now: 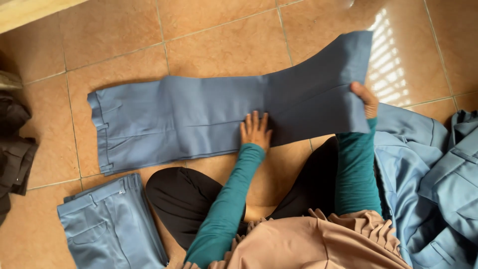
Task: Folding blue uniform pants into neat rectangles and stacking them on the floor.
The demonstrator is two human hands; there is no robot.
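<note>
Left hand (256,130) is pressed flat, fingers spread, on the grey-blue trousers (199,119) laid along the tiled floor (224,45); right hand (367,99) is closed on the lifted leg end. The crease is best pinned while cloth is kept taut (seams aligned). Folded trousers (109,224) lie nearby, a blue pile (438,184) beside.

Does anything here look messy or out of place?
Mostly tidy. The trousers lie flat, the left hand pressing them, the right hand lifting the leg end. Only the blue clothes pile at right looks rumpled.
</note>
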